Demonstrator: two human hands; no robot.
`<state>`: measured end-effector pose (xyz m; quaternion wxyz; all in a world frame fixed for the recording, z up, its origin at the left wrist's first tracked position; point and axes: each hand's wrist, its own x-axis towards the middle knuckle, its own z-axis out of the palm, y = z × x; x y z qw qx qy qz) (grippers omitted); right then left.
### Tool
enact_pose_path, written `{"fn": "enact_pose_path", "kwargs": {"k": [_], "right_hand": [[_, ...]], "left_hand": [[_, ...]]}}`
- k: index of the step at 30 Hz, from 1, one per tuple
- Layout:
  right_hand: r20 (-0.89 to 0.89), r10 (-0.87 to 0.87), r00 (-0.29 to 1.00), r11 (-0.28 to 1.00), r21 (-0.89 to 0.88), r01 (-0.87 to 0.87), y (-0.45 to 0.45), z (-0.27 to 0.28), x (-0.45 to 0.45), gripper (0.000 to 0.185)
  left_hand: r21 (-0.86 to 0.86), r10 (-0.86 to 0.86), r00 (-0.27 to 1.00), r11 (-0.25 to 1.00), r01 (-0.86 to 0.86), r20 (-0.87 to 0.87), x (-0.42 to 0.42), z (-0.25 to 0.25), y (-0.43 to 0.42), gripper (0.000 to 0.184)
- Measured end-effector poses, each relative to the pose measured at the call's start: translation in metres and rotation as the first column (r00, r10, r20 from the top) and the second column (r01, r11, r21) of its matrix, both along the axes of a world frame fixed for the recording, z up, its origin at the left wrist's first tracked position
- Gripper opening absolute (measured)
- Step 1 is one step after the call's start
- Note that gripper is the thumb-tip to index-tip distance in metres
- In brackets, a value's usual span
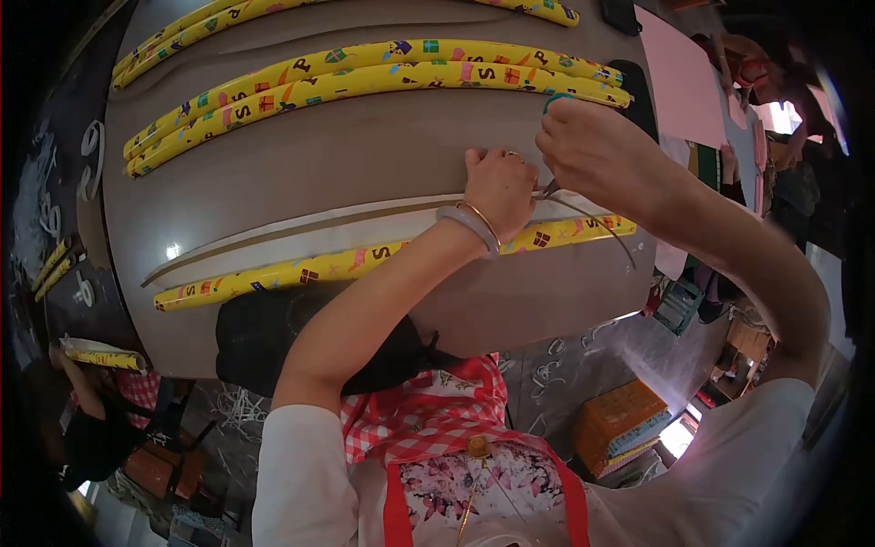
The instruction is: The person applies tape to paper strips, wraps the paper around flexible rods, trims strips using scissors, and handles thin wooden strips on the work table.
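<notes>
My left hand (501, 193), with bangles at its wrist, presses down on a long thin brown strip (301, 232) with its fingers closed. The strip lies along the white edge of a partly unrolled yellow patterned paper roll (337, 263). Its free end curls down past my hand on the right. My right hand (597, 141) is closed round a tool with a teal handle (558, 98). A dark pointed tip (550, 189) comes out below that fist, close to the strip and my left fingers. My fist hides the rest of the tool, so its exact kind is unclear.
More yellow rolls (365, 82) lie in pairs across the grey table (365, 150). A black cloth item (319, 337) rests at the near edge. Pink sheets (679, 77) and other people are at the right; another person (100, 424) sits lower left. An orange crate (620, 415) stands on the floor.
</notes>
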<state>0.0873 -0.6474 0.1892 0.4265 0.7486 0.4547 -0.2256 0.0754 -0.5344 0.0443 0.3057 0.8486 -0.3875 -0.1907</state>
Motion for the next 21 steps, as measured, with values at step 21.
{"fn": "enact_pose_path", "kwargs": {"k": [21], "right_hand": [[0.011, -0.289, 0.957, 0.946, 0.159, 0.284, -0.004, 0.006, -0.009, 0.005]], "left_hand": [[-0.058, 0.001, 1.0, 0.998, -0.003, -0.029, 0.002, -0.002, 0.001, 0.012]]}}
